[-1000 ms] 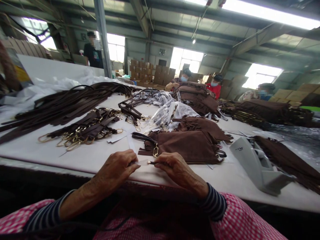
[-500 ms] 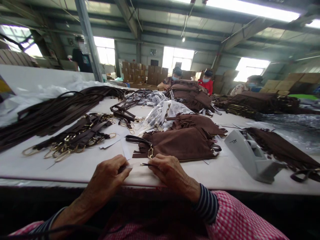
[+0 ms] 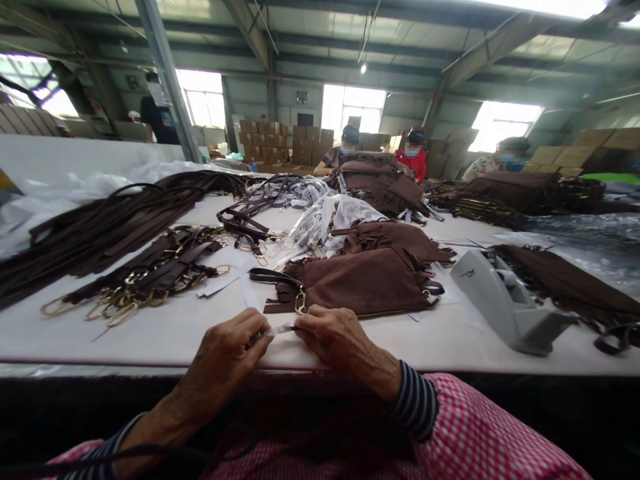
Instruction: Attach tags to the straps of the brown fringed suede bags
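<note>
Close to the table's front edge, my left hand point(image 3: 234, 343) is closed in a pinch on a small clear plastic strip point(image 3: 277, 330), perhaps tape. My right hand point(image 3: 343, 343) pinches a thin dark strap, its end just showing beside the plastic; the rest is hidden in my fingers. The plastic bridges the short gap between both hands. Just behind my right hand lies a brown fringed bag point(image 3: 363, 283) with a gold ring and a short wrist loop point(image 3: 273, 275). A second brown bag point(image 3: 400, 240) lies partly behind it.
On the left lie straps with gold clasps point(image 3: 150, 273) and long dark straps point(image 3: 100, 220). A grey tape dispenser point(image 3: 505, 303) stands right, beside another brown bag point(image 3: 565, 283). Plastic-wrapped pieces point(image 3: 320, 223) fill the middle. Several people sit or stand beyond the white table point(image 3: 165, 340).
My left hand has come slightly closer to my right hand, and the clear plastic now meets the dark strap's end. The view has shifted slightly; the bags have stayed put.
</note>
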`<state>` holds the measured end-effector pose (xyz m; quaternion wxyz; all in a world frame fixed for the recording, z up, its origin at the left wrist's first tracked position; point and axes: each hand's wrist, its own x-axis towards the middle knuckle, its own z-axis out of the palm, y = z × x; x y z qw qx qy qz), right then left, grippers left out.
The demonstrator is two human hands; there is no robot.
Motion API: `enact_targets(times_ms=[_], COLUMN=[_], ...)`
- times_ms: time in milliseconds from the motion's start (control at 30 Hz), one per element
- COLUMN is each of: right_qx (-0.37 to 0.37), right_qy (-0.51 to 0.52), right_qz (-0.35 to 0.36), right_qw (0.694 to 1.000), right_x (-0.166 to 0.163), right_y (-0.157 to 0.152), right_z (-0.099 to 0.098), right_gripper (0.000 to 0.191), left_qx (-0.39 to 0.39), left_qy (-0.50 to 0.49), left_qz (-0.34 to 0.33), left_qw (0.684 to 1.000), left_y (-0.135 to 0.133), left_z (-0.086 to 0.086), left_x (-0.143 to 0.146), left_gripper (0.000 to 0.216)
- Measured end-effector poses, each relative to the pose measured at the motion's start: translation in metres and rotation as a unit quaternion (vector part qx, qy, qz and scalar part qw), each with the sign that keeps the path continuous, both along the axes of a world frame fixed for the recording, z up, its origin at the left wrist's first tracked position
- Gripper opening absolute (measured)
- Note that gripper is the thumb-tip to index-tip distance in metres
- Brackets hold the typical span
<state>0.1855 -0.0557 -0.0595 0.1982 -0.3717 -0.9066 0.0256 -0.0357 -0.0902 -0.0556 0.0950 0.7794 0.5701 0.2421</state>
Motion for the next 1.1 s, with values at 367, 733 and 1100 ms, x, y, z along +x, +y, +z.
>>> enact_targets(times_ms=[367, 733, 1100], right_qx=[-0.055, -0.033, 0.074], right_qy=[-0.043, 0.080, -0.004], right_qz=[0.009, -0.018, -0.038], right_qw=[0.998, 0.996, 0.997], right_x=[0.000, 0.048, 0.048], right_y=[-0.002, 0.001, 0.022], right_z=[0.010, 0.001, -0.003], right_gripper=[0.014, 0.052, 0.013], left_qx=[-0.075, -0.043, -0.046], left_qy=[0.086, 0.179, 0.153], left_qz=[-0.068, -0.062, -0.008], left_qw=[0.991, 0.981, 0.987], left_y=[0.010, 0.013, 0.011], left_z=[0.026, 0.025, 0.014], left_x=[0.012, 0.046, 0.067], left_gripper=[0.022, 0.024, 0.036])
